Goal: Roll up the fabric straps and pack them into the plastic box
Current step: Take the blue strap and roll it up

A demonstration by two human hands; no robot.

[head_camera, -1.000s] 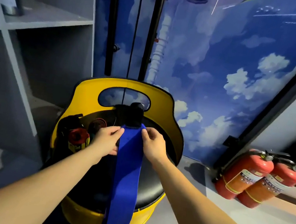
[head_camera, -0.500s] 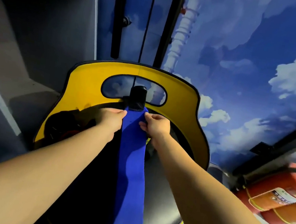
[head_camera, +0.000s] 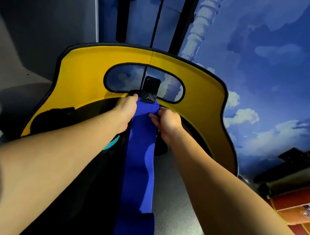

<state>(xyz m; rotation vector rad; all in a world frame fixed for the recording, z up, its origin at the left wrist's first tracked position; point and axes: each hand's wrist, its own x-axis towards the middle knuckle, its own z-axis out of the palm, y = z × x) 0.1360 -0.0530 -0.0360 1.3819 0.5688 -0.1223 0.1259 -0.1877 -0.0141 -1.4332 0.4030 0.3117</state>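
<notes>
Blue fabric strap point(head_camera: 140, 155) is laid lengthwise down the middle of a black round seat point(head_camera: 176, 211), running from the seat's far edge toward the camera, w/ its near part rumpled and folded over itself. At the far end a black tab w/ a woven pattern point(head_camera: 149, 90) is attached, standing up in front of the oval cut-out of the yellow backrest point(head_camera: 84, 74).

Strap's far end is gripped from both sides. Left hand point(head_camera: 125, 109) is curled round the strap's left edge, fingers wrapped over the top by the black tab. Right hand point(head_camera: 166, 121) is held at the right edge, thumb and fingertips pinching a fold of the blue fabric. Both forearms are stretched out over the seat, approx. parallel to the strap.

Something dark is piled on the seat's left side, w/ a bit of teal showing under the left forearm; what it is can't be told. A plastic box can't be made out.

Grey shelving point(head_camera: 21, 37) is seen at left, a blue sky-and-cloud wall point(head_camera: 268, 64) behind, and a red fire extinguisher point(head_camera: 297, 211) lies at the right edge.
</notes>
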